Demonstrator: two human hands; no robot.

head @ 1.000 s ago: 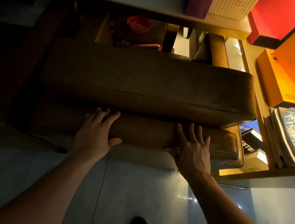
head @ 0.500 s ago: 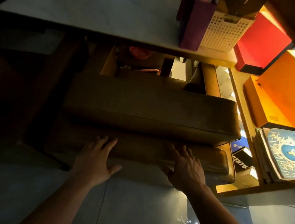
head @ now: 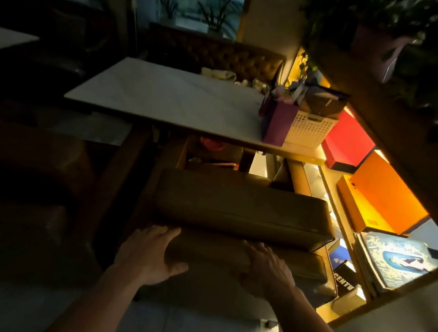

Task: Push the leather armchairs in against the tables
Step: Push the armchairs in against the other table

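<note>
Both your hands lie flat on the armchair's back.

Your left hand (head: 149, 252) and right hand (head: 266, 272) rest with fingers spread, gripping nothing, on the near top edge of the armchair (head: 241, 213). The armchair stands just near of the table (head: 165, 96), its far part under the tabletop's near edge. A purple bag (head: 277, 123) and white basket (head: 309, 129) stand at the table's right end, beside the lit shelf (head: 346, 230).

White marble table (head: 165, 96) — purple bag (head: 277, 124), white basket (head: 309, 130) on it
</note>
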